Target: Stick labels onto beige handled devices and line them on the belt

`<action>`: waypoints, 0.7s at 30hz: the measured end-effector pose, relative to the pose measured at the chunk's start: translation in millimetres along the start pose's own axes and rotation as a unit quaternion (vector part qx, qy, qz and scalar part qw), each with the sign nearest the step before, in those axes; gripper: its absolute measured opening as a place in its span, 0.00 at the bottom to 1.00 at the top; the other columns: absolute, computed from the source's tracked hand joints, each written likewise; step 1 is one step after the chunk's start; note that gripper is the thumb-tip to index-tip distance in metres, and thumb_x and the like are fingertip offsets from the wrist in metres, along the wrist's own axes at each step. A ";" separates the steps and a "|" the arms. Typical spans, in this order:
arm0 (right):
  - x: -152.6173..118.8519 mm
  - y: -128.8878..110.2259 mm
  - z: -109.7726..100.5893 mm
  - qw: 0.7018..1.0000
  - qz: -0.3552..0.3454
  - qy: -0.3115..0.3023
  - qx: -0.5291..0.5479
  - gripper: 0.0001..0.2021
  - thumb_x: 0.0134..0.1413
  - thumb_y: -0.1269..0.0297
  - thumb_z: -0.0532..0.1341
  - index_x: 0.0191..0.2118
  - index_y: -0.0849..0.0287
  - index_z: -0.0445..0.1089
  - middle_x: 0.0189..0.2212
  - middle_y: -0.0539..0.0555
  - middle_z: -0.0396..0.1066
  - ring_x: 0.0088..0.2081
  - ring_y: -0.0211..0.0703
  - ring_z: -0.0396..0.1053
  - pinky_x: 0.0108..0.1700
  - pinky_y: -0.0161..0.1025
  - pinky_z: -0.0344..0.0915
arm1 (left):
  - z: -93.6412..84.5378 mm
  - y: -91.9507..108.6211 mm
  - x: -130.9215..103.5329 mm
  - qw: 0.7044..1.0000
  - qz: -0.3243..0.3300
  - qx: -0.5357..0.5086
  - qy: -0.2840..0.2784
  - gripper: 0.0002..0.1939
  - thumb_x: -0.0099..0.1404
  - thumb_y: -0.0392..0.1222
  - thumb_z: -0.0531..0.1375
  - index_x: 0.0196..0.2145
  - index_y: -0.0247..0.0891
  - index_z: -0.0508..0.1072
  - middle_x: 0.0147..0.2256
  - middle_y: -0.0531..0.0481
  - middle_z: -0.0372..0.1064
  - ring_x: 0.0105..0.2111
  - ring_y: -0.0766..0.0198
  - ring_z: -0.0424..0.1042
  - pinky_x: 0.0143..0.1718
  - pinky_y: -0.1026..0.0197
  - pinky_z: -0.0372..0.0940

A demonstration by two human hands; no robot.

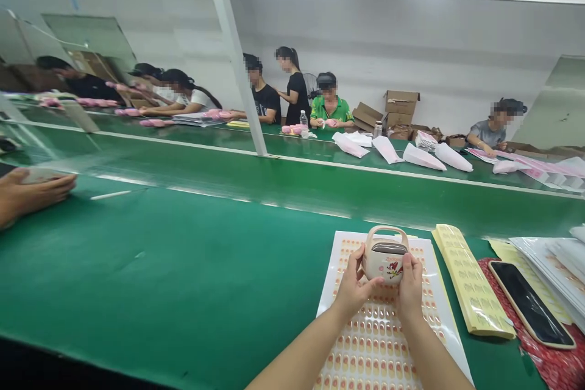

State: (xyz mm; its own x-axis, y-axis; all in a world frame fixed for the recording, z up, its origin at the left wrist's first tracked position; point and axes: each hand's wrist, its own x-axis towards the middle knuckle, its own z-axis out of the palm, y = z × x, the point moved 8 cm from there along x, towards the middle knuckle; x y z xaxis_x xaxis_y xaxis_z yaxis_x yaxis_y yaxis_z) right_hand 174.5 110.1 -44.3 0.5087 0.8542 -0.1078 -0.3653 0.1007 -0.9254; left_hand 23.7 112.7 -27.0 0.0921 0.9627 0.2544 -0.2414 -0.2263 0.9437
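Between both hands is a small cream handbag-shaped device [379, 267] with a looped carry handle, a dark strip near its top and a red cartoon print on the front. Its exact kind does not show. My left hand [355, 280] grips its left side, thumb at the lower front. On the right edge, my right hand [411, 283] closes its fingers near the print. Held upright, the device is above a white sheet of stickers [365, 341], which carries rows of small orange-and-cream ovals and lies on the green table [183, 268].
Right of the sheet lie a yellow label stack [473, 283], a phone [532, 301] on red wrap and white sheets [553, 268]. At far left, another person's hand [39, 192] holds a pale object. Several people sit beyond the conveyor [311, 186], near white pouches [423, 156].
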 end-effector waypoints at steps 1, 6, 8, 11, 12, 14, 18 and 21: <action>-0.4 -0.6 -0.5 1.000 0.001 0.004 -0.001 0.26 0.34 0.41 0.61 0.34 0.55 0.60 0.27 0.46 0.66 0.30 0.39 0.66 0.28 0.34 0.63 | -0.1 -0.3 0.2 1.000 0.002 0.000 0.000 0.37 0.48 0.47 0.66 0.53 0.41 0.55 0.55 0.38 0.53 0.55 0.48 0.53 0.51 0.51 0.57; -3.1 -0.3 -0.3 1.000 0.027 0.010 0.006 0.26 0.31 0.40 0.62 0.33 0.56 0.60 0.27 0.46 0.67 0.29 0.38 0.65 0.27 0.34 0.64 | -1.6 -1.2 0.5 1.000 0.010 -0.007 0.009 0.37 0.48 0.48 0.65 0.52 0.40 0.55 0.56 0.37 0.52 0.55 0.49 0.53 0.52 0.50 0.55; -4.4 0.0 1.4 0.999 0.041 0.007 0.018 0.26 0.31 0.41 0.63 0.32 0.56 0.60 0.25 0.46 0.67 0.27 0.38 0.65 0.26 0.34 0.64 | -2.4 1.1 0.6 1.000 0.011 -0.013 0.017 0.36 0.48 0.47 0.66 0.51 0.39 0.56 0.55 0.37 0.52 0.56 0.49 0.52 0.52 0.50 0.55; -5.8 -1.3 3.7 0.998 0.055 0.008 0.036 0.23 0.31 0.43 0.63 0.29 0.56 0.59 0.23 0.45 0.67 0.25 0.37 0.65 0.24 0.33 0.64 | -4.5 7.5 1.2 0.999 0.012 -0.029 0.033 0.35 0.44 0.46 0.68 0.47 0.39 0.60 0.55 0.37 0.53 0.56 0.48 0.51 0.51 0.49 0.55; -6.0 -1.3 4.5 0.997 0.061 0.009 0.045 0.22 0.32 0.45 0.63 0.29 0.56 0.60 0.22 0.45 0.67 0.25 0.37 0.65 0.23 0.32 0.63 | -5.2 10.0 1.6 0.999 0.012 -0.038 0.037 0.33 0.43 0.47 0.69 0.45 0.38 0.62 0.55 0.37 0.53 0.56 0.47 0.51 0.51 0.50 0.55; -6.3 0.9 6.5 0.994 0.080 0.010 0.068 0.20 0.34 0.47 0.63 0.30 0.57 0.62 0.23 0.45 0.68 0.25 0.37 0.66 0.22 0.32 0.63 | -5.8 14.4 3.0 0.997 0.009 -0.066 0.039 0.26 0.45 0.50 0.67 0.40 0.38 0.65 0.54 0.38 0.55 0.55 0.48 0.53 0.51 0.50 0.55; -7.5 13.2 16.0 0.986 0.134 -0.036 0.091 0.19 0.39 0.48 0.61 0.34 0.58 0.66 0.26 0.48 0.71 0.27 0.41 0.68 0.25 0.35 0.65 | -5.1 17.7 6.6 0.990 -0.017 -0.136 0.028 0.25 0.49 0.53 0.64 0.42 0.41 0.65 0.50 0.43 0.62 0.51 0.52 0.59 0.51 0.52 0.54; -7.4 13.3 20.7 0.991 0.099 -0.082 0.047 0.21 0.41 0.46 0.60 0.36 0.59 0.67 0.27 0.51 0.72 0.27 0.43 0.69 0.26 0.38 0.65 | -1.7 16.3 7.9 0.981 -0.055 -0.186 0.004 0.29 0.45 0.50 0.67 0.44 0.42 0.65 0.46 0.45 0.66 0.49 0.51 0.62 0.50 0.51 0.56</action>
State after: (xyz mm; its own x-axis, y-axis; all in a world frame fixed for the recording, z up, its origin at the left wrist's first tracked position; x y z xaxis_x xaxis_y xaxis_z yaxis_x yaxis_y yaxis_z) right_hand 149.7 115.6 -48.2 0.2883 0.9329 -0.2158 -0.5203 -0.0365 -0.8532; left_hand 18.8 116.9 -10.0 0.1299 0.9799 0.1513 -0.5670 -0.0517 0.8221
